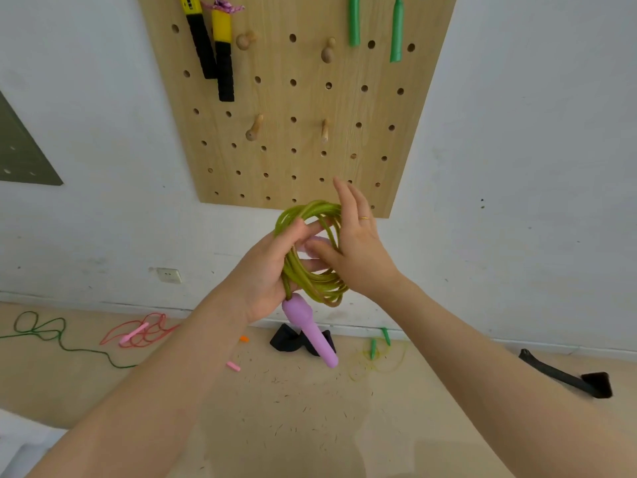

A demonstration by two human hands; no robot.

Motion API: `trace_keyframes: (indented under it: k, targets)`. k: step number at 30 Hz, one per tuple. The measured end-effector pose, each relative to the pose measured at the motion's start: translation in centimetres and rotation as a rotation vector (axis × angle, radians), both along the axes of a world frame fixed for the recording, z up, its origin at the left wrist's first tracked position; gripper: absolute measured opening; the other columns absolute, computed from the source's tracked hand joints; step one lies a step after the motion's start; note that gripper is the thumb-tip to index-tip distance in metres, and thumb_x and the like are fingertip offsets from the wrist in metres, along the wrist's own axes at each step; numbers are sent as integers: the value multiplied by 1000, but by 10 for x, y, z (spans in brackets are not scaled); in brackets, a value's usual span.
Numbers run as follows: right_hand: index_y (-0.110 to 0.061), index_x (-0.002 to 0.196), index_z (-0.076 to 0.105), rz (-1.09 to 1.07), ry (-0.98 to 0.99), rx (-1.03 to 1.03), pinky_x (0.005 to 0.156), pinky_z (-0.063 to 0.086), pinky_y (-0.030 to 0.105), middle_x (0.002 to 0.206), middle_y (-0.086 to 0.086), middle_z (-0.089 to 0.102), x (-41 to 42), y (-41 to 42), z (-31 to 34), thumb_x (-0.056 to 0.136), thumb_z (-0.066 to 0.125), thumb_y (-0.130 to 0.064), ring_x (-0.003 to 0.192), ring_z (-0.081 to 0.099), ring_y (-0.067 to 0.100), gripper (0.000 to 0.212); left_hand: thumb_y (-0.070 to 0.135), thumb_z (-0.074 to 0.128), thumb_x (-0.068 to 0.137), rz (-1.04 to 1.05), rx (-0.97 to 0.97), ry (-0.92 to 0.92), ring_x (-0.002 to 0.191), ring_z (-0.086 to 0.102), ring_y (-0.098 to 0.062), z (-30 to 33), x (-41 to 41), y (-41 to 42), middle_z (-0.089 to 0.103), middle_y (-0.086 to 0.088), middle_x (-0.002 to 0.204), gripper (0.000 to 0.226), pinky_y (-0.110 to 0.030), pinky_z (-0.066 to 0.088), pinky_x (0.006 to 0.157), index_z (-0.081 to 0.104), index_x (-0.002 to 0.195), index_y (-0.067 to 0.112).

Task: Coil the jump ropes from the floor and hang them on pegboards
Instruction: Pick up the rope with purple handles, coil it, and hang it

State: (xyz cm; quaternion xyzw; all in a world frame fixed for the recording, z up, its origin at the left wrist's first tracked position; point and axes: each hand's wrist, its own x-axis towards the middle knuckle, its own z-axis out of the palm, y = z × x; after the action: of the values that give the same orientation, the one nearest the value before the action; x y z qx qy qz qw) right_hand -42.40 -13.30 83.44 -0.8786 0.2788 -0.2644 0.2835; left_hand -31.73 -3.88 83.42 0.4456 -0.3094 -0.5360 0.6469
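Note:
An olive-green jump rope [312,282] is wound into a coil in front of the wooden pegboard [296,98]. My left hand [267,270] grips the coil's left side. One purple handle [312,327] hangs down below that hand. My right hand [351,243] pinches the second purple handle inside the coil, its other fingers spread up over the loops. On the board hang a rope with yellow-black handles [212,50] and one with green handles [375,25]. Several wooden pegs are bare, such as the peg [254,128] and the peg [324,131].
On the floor along the wall lie a dark green rope [51,334], a red rope with pink handles [139,332], a yellow rope with green handles [379,353], a black object [293,339] and a black brush [568,377]. A wall socket [169,274] sits low left.

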Motion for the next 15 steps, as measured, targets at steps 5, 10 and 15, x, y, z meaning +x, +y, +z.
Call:
trace_keyframes:
  k: [5,10,15]
  targets:
    - [-29,147,4,-103,97,124,92,48,42,138,7,35,6,-1,11,75,75,-19,104,59,23,102,41,49,82,-25,11,-17,100,65,-28,2,-2,-4,65,11,119,45,-39,55,79,56,122,23]
    - [-18,135,41,317,-263,768,99,44,33,117,5,61,-25,-30,19,77,67,-46,106,59,18,69,40,49,79,-7,-56,167,85,70,-30,-1,11,-1,66,5,118,26,-39,57,74,62,65,23]
    - [-17,108,65,484,-416,968,92,49,34,102,5,70,-11,-22,-6,71,55,-71,97,65,20,66,39,45,82,-78,-110,295,80,71,-24,4,7,-4,66,1,118,28,-34,59,66,52,62,21]
